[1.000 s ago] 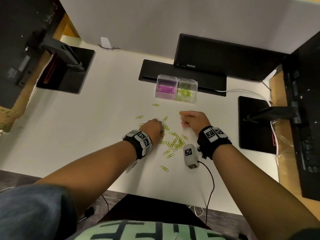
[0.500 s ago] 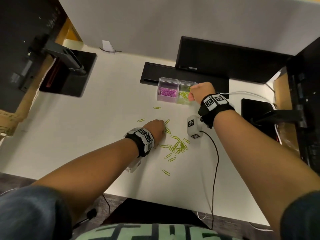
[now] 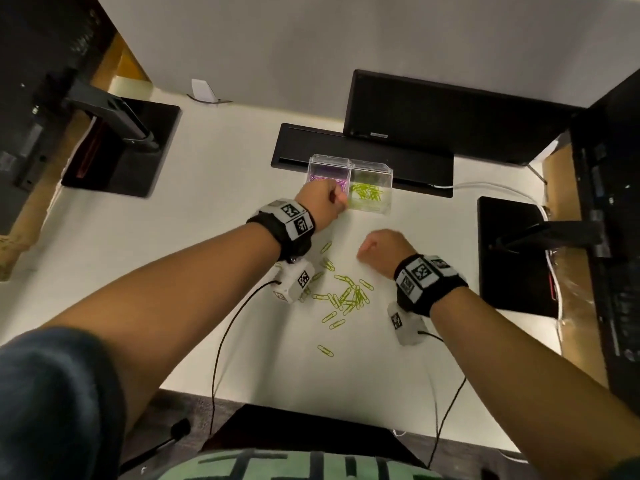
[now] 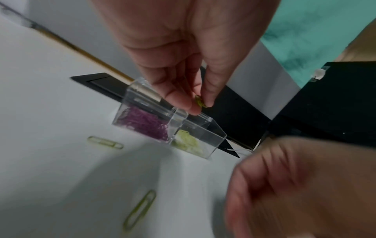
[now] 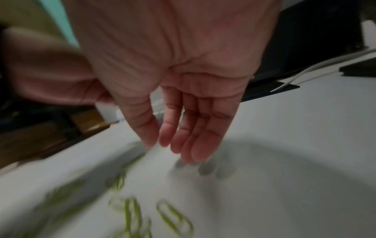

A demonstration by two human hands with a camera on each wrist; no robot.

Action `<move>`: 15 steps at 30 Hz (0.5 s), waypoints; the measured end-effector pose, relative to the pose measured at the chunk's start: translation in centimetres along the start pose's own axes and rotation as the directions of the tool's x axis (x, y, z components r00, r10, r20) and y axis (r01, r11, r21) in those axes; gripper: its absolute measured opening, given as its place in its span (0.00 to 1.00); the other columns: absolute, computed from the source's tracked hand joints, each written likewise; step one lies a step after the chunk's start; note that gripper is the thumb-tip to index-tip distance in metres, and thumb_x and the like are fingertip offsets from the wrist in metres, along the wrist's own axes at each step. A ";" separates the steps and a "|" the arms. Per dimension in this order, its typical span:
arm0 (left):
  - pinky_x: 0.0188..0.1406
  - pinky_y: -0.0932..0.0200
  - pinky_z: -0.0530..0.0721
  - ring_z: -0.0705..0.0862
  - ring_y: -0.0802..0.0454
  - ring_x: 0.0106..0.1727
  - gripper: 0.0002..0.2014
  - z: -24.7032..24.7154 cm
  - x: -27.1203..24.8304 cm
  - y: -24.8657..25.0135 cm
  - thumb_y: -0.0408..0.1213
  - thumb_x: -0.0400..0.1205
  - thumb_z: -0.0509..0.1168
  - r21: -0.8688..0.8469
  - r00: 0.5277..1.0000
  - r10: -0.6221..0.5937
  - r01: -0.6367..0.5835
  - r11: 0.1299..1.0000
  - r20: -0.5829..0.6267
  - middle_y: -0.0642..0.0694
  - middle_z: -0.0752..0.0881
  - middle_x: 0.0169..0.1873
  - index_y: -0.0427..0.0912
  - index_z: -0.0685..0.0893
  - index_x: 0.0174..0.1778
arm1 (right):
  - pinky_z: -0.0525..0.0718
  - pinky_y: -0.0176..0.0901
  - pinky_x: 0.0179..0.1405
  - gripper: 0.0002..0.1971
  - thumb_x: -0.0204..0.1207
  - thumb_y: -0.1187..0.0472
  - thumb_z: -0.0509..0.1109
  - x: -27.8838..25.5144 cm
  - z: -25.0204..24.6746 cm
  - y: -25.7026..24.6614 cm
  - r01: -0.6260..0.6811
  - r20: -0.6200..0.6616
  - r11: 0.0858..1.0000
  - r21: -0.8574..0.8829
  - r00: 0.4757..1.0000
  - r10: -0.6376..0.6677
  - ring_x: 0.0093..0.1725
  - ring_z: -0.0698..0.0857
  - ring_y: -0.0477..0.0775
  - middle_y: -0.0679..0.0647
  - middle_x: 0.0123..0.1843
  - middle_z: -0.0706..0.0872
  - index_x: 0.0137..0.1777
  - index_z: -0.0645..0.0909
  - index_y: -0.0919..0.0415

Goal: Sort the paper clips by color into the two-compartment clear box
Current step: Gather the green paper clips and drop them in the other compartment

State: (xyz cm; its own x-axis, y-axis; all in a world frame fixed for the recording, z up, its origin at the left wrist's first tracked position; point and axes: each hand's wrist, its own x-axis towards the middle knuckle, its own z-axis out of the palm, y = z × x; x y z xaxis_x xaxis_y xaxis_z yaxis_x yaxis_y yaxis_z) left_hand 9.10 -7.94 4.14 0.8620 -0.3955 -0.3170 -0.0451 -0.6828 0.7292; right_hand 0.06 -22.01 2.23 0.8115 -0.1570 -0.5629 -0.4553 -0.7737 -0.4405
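Observation:
The clear two-compartment box (image 3: 372,168) (image 4: 203,128) stands at the back of the white desk, with purple clips in its left half and green clips (image 3: 367,194) in its right half. My left hand (image 3: 323,202) (image 4: 200,103) hovers at the box's front left and pinches a green paper clip (image 4: 200,101) between thumb and fingertips, above the divider. A pile of green clips (image 3: 349,296) (image 5: 132,214) lies on the desk nearer to me. My right hand (image 3: 379,247) (image 5: 173,141) hangs over the pile's far right side with relaxed, straight fingers and holds nothing.
A black monitor base (image 3: 363,157) lies right behind the box, with a screen (image 3: 450,116) above it. Black stands sit at the left (image 3: 121,150) and right (image 3: 512,258) of the desk (image 3: 207,237). A white cable (image 3: 485,185) runs at the back right. Single green clips (image 4: 105,142) lie apart.
My right hand has come back from the green compartment to the pile, now empty. My left hand has left the pile and moved up to the box with a green clip.

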 end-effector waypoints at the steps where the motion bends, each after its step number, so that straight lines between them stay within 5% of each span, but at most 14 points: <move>1: 0.51 0.57 0.84 0.86 0.50 0.45 0.03 0.2 0.8 0.7 0.35 0.82 0.64 0.037 1.000 0.020 -0.020 0.999 -0.004 0.47 0.86 0.41 0.42 0.83 0.45 | 0.86 0.52 0.56 0.09 0.71 0.60 0.69 -0.5 0.6 0.5 -0.012 0.056 0.997 -0.070 0.998 0.016 0.52 0.86 0.60 0.59 0.50 0.89 0.46 0.85 0.65; 4: 0.53 0.54 0.85 0.87 0.47 0.49 0.07 0.9 2.8 2.4 0.37 0.83 0.62 0.168 0.999 0.042 -0.040 0.985 -0.011 0.44 0.88 0.46 0.40 0.84 0.48 | 0.83 0.47 0.56 0.09 0.71 0.56 0.72 -1.7 1.4 1.3 -0.037 0.098 0.992 -0.123 0.994 0.049 0.56 0.85 0.58 0.56 0.55 0.87 0.47 0.80 0.60; 9: 0.55 0.51 0.86 0.86 0.45 0.52 0.05 1.7 5.2 4.1 0.40 0.82 0.64 0.378 0.999 0.032 -0.047 0.924 0.044 0.45 0.88 0.50 0.46 0.84 0.49 | 0.79 0.47 0.61 0.26 0.71 0.48 0.75 -3.2 2.3 2.9 -0.046 0.110 0.988 -0.147 0.992 0.062 0.65 0.80 0.58 0.58 0.65 0.80 0.63 0.77 0.64; 15: 0.66 0.49 0.78 0.80 0.42 0.64 0.15 2.2 4.9 3.6 0.47 0.81 0.66 0.482 0.988 0.153 -0.143 0.864 0.018 0.43 0.84 0.60 0.45 0.84 0.60 | 0.78 0.44 0.58 0.27 0.69 0.48 0.78 -4.5 4.5 3.5 -0.038 0.018 0.999 -0.018 0.999 0.038 0.62 0.80 0.57 0.58 0.63 0.79 0.62 0.78 0.64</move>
State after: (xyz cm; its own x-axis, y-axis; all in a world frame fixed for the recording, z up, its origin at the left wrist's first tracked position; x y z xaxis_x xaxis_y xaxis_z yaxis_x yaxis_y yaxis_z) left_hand 12.05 -13.68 3.87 0.8359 -0.5064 -0.2119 -0.4057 -0.8299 0.3830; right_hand -6.80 -21.27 0.07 0.7869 -0.1757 -0.5915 -0.4790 -0.7783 -0.4060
